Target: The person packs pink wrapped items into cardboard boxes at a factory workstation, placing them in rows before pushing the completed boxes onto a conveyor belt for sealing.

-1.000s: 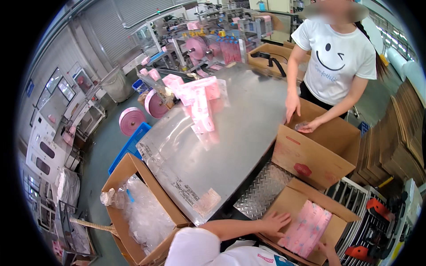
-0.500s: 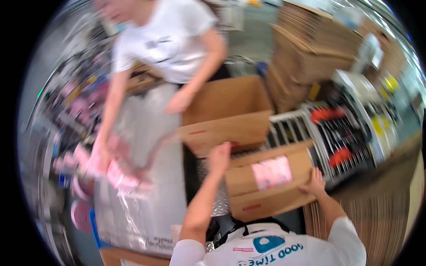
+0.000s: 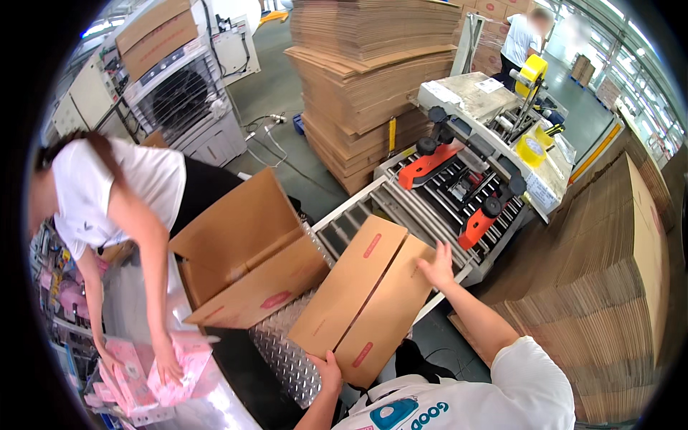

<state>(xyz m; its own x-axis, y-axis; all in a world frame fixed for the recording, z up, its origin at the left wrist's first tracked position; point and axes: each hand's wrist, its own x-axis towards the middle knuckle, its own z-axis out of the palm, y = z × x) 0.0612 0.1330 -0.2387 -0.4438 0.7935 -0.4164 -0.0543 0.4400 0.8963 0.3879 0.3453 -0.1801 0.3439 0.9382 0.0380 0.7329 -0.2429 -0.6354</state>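
Observation:
A brown cardboard box (image 3: 362, 290) with its top flaps folded down lies slantwise in front of me, between a metal plate and a roller conveyor. My left hand (image 3: 327, 372) grips its near left corner, the thumb up against the side. At the box's right end, my right hand (image 3: 438, 269) holds the edge, with the thumb over the top and the fingers stretched along the end. Just left of it stands a larger open carton (image 3: 251, 269), tilted and with its inside showing. The undersides of both boxes are hidden.
Ahead runs the roller conveyor (image 3: 358, 208) into a tape machine (image 3: 494, 186) with orange side guides. Flat cardboard stacks stand behind (image 3: 373, 86) and at right (image 3: 573, 308). At left a co-worker (image 3: 136, 193) handles pink packs (image 3: 179, 369) on a metal table.
The box has turned and its flaps now cover the pink pack seen inside before. My left hand moved from the open carton to the box. My view swung right; the co-worker bends over the packs.

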